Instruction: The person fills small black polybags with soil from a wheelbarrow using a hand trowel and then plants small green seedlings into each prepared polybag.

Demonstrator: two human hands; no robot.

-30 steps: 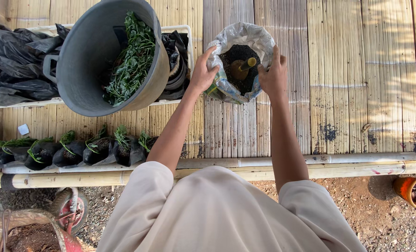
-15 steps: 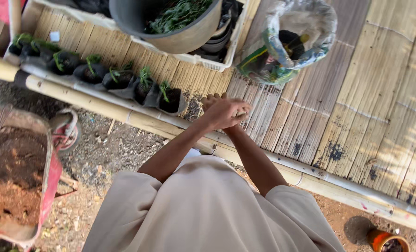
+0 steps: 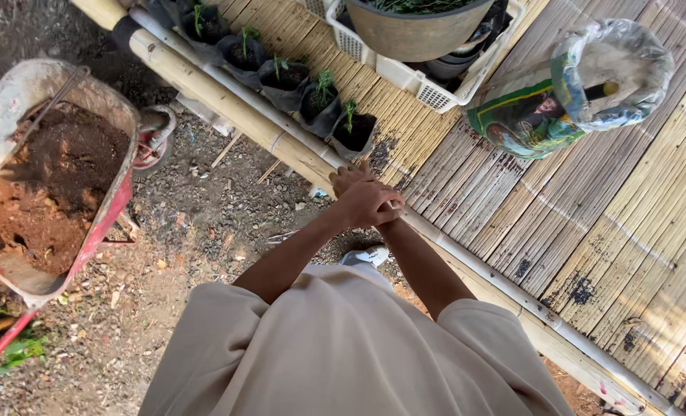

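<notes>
We see one red wheelbarrow (image 3: 104, 223) holding brown soil, one grey tub (image 3: 412, 31) of green cuttings in a white crate (image 3: 435, 88), and five black seedling bags (image 3: 300, 88). Our left hand (image 3: 370, 204) clasps our right hand (image 3: 350, 179) over the bamboo edge, neither grasping any object.

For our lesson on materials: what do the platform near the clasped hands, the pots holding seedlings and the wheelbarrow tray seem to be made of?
Platform: looks like split bamboo, matt tan slats with dark stains. Seedling pots: apparently thin, soft black plastic bags, since the rims crumple. Wheelbarrow tray: probably painted metal, a thin red rim, worn and soil-caked. The left hand lies clasped over the right hand.
</notes>
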